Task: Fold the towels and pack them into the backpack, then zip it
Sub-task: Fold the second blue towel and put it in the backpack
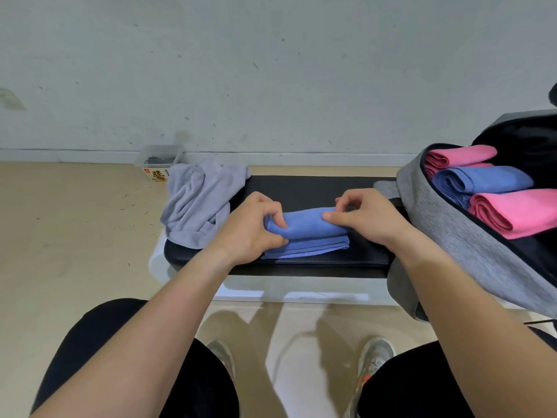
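A blue towel (304, 233) lies folded on the black bench (316, 188), its upper layer rolled over. My left hand (250, 227) grips its left end with curled fingers. My right hand (364, 215) pinches its right end. A crumpled grey towel (199, 203) lies at the bench's left end. The grey backpack (452, 236) stands open at the right. Inside it lie a folded pink towel (461, 156), a blue towel (482, 179) and another pink towel (518, 212).
A clear plastic box (159, 156) and a small printed carton (155, 175) sit on the floor by the wall behind the bench. My knees and shoes (376, 354) are below the bench. Tan floor stretches to the left.
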